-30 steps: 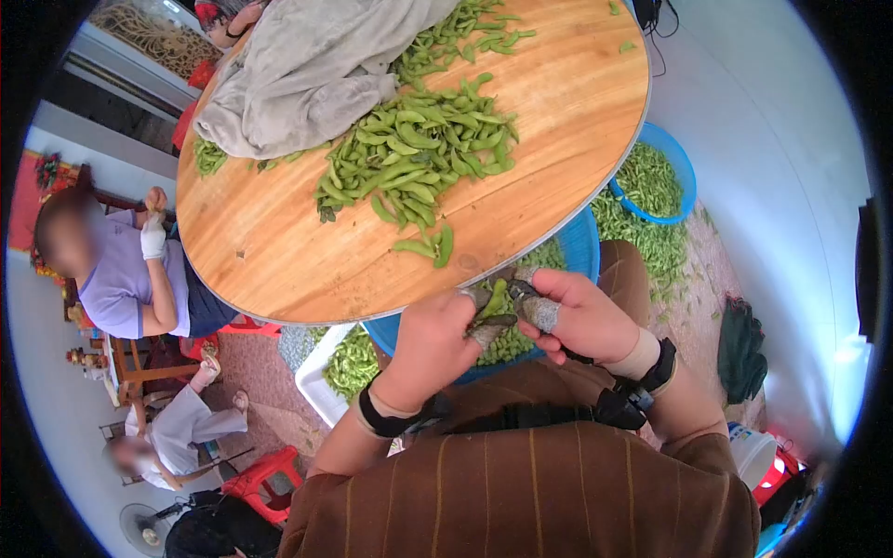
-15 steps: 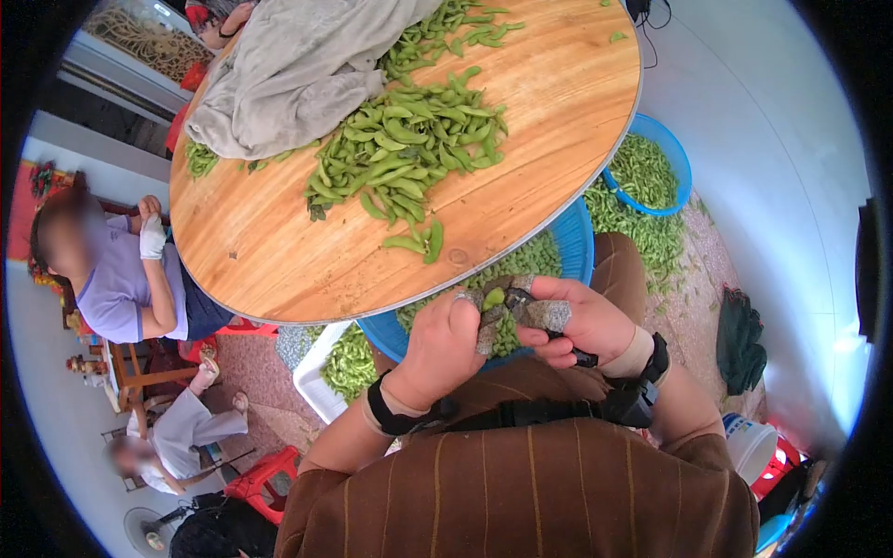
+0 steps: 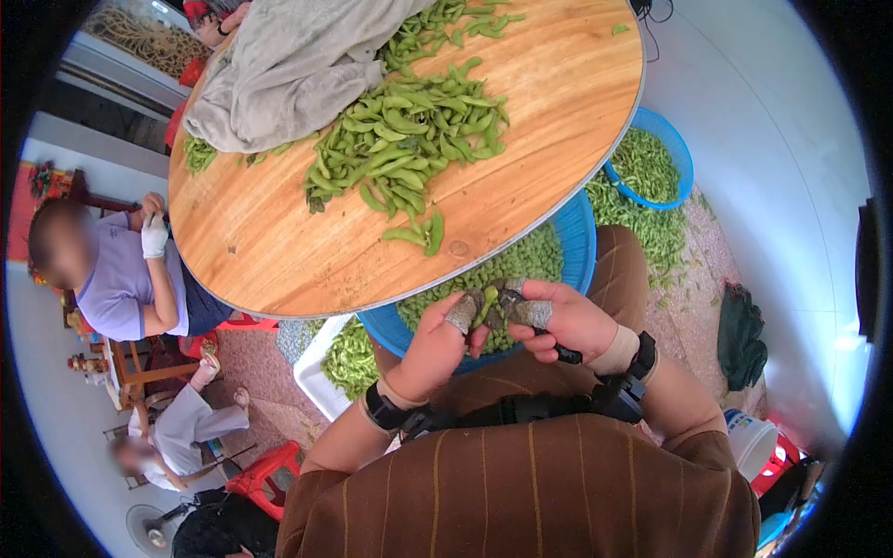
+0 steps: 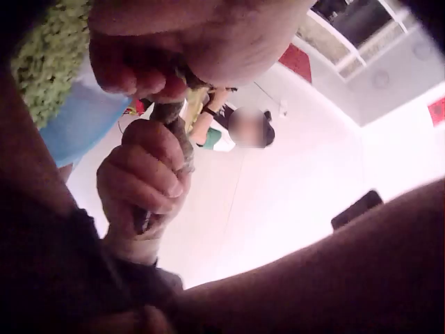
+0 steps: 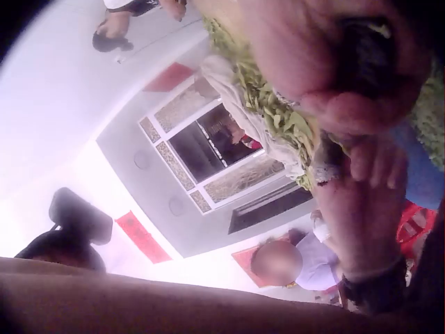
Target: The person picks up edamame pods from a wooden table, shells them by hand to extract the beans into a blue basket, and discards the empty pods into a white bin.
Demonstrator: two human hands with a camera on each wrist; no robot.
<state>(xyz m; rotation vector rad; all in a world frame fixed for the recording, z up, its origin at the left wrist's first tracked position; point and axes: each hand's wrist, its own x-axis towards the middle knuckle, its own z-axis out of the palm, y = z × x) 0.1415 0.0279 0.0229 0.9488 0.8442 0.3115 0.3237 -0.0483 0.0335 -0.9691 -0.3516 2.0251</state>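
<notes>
In the head view my left hand (image 3: 430, 346) pinches a green soybean pod (image 3: 486, 303) between thumb and fingers, over a blue basin (image 3: 584, 240) of shelled green beans (image 3: 526, 256). Close against the pod, my right hand (image 3: 579, 321) curls round a slim tool whose black handle (image 3: 567, 354) sticks out below the palm. The tool's kind is hidden by the fingers. Grey, worn wraps (image 3: 539, 313) cover some thumbs and fingertips. From the left wrist, the tool's dark end (image 4: 142, 221) shows under the curled right fingers. The right wrist view shows the dark handle (image 5: 368, 56) in the right palm.
A round wooden table (image 3: 521, 200) overhangs the basin, bearing a pile of pods (image 3: 400, 139) and a grey cloth (image 3: 288, 79). A white tub (image 3: 316, 377) and a blue basket (image 3: 686, 149) stand beside it, with pods heaped on the floor (image 3: 656, 246). Other people sit at left.
The left hand has drawn slightly left and turned, and the pod now shows upright between the fingertips. The right hand keeps the black-handled tool, its handle showing more. The head view has shifted slightly.
</notes>
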